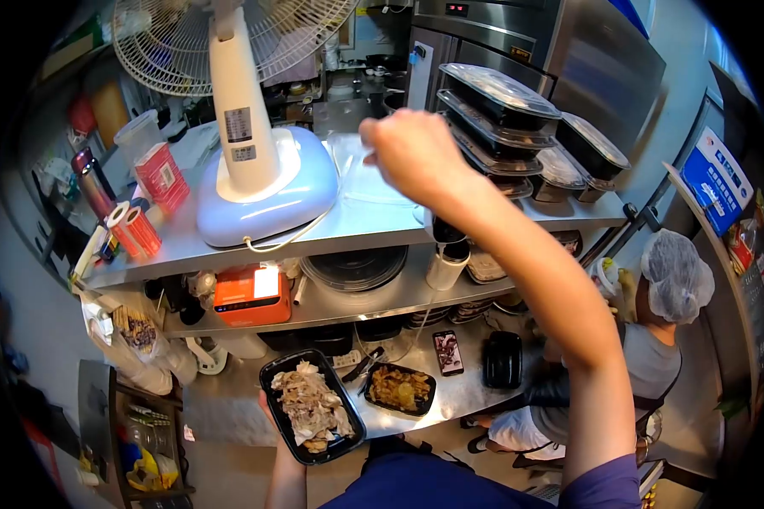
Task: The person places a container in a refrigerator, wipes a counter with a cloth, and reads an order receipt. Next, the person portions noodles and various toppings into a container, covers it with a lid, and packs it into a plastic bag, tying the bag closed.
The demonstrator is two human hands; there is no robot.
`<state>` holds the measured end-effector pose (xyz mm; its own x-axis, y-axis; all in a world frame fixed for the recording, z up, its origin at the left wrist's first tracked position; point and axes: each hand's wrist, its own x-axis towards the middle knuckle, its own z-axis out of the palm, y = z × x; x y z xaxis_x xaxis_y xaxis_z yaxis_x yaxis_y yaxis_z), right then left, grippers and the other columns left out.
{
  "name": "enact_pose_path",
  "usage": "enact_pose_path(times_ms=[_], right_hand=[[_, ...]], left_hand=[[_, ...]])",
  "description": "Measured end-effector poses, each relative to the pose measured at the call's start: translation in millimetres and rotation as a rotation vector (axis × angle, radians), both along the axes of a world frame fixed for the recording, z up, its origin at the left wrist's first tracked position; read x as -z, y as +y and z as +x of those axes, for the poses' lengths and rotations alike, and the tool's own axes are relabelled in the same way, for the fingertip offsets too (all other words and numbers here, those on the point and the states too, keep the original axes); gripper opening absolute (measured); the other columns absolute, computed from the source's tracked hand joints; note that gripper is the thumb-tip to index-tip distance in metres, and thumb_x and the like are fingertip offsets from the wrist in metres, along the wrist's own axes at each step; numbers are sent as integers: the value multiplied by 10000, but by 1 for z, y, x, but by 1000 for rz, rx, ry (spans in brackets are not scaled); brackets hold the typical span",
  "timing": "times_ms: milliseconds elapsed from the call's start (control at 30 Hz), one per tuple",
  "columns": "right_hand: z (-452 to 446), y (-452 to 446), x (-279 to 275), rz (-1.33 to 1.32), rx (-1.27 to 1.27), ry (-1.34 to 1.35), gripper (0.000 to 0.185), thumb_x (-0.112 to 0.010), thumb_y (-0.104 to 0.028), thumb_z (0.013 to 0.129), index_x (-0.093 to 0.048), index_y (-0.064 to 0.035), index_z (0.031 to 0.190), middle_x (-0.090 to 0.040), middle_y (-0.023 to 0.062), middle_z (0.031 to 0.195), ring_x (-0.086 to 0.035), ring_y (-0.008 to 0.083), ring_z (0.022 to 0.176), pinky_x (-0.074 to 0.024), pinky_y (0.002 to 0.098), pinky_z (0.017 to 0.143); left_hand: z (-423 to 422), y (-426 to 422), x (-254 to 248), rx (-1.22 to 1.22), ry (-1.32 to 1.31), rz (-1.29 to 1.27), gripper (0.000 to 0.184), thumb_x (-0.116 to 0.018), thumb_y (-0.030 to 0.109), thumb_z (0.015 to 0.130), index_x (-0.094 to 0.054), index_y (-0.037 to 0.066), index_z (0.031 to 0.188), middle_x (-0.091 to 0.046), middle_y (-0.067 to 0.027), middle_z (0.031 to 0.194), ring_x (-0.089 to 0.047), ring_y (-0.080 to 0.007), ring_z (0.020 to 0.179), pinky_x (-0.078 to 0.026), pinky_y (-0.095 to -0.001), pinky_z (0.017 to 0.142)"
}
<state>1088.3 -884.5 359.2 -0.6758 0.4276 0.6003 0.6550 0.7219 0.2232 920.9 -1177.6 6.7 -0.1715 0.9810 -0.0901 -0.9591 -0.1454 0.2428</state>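
My left hand [267, 413] grips the left side of a black plastic food tray [356, 416] filled with pale sliced meat [312, 403], tilted just over the counter's front edge. Most of its fingers are hidden under the tray. My right hand [412, 153] is raised above the top shelf, its fingers closed at the edge of a clear plastic lid [348, 157] beside the fan's base. More clear plastic [382, 187] lies below that hand. A smaller black tray [426, 406] of browned food pieces [399, 387] sits on the counter to the right of the meat.
A fan [267, 182] stands on the top shelf [373, 222], with stacked lidded trays [492, 127] to the right. Below are an orange printer [252, 294] and round lids [356, 270]. A phone [448, 353] and black containers [502, 360] lie on the counter. A hair-netted person [654, 339] sits at right.
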Motion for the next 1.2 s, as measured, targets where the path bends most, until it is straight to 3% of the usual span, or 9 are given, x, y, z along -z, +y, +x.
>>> enact_pose_path(times_ms=[100,200,433,500,733,800,867,933,1200], right_hand=[[11,-8,16,-173,-67,-128,290,-767,-318,821,-703,-36,833,-688,181,757,-688,383,761,-548,474,700],[55,-76,24,63,-269,298,245,-744,-291,852,-677,-57,887,-664,103,795,-637,303,675,-509,401,619],[249,-261,172,-1735,21,716,440,-645,-372,980,-526,-1,1185,-686,98,804,-671,161,624,-527,292,611],[271,-315,224,-1848,-14,1103,321,-617,-257,1005,-513,-4,1173,-668,86,928,-661,136,718,-557,273,641],[447,-491,203,-1584,229,1880,331,-562,-104,985,-537,-4,1300,-659,93,1141,-651,124,855,-566,264,559],[512,-574,186,-1458,538,1971,348,-595,-89,927,-572,-1,1262,-678,87,1107,-654,121,861,-546,259,526],[574,-658,194,-1096,834,2076,390,-592,-46,852,-588,10,1237,-692,78,1052,-661,129,819,-539,253,530],[637,-714,204,-752,902,2108,428,-576,-8,786,-598,25,1212,-702,76,998,-669,150,734,-533,250,523],[912,-590,258,-698,1028,1781,143,-521,-48,894,-591,-12,1014,-597,53,825,-586,124,536,-507,255,482]], left_hand=[[23,7,-11,56,-22,35,906,-513,745,858,-436,89,1479,-504,-201,1450,-558,-410,1242,-474,-594,1014],[49,20,-24,129,11,208,926,-510,748,860,-387,107,1516,-420,-193,1523,-490,-404,1319,-435,-610,1051],[157,41,-51,469,207,139,989,-493,791,843,-345,102,1536,-375,-172,1557,-413,-376,1387,-358,-564,1129],[202,40,-60,585,276,110,997,-492,797,840,-341,101,1538,-371,-169,1559,-406,-372,1393,-349,-558,1136],[378,22,-62,1162,447,161,1066,-488,828,825,-255,103,1570,-367,-143,1562,-362,-338,1420,-277,-507,1185],[437,7,-69,1189,510,287,866,-491,675,940,-277,38,1485,-510,-251,1341,-619,-326,1114,-563,-467,893],[441,-1,-5,1179,850,189,497,-506,451,1020,-480,22,1270,-662,-190,966,-663,-229,697,-586,-357,621],[459,-19,24,1190,1186,-133,209,-570,221,1012,-594,35,1105,-673,-125,879,-656,-170,685,-553,-306,575],[461,-76,58,993,1340,-595,135,-591,175,995,-595,72,1082,-667,-101,886,-662,-200,710,-564,-333,586]])
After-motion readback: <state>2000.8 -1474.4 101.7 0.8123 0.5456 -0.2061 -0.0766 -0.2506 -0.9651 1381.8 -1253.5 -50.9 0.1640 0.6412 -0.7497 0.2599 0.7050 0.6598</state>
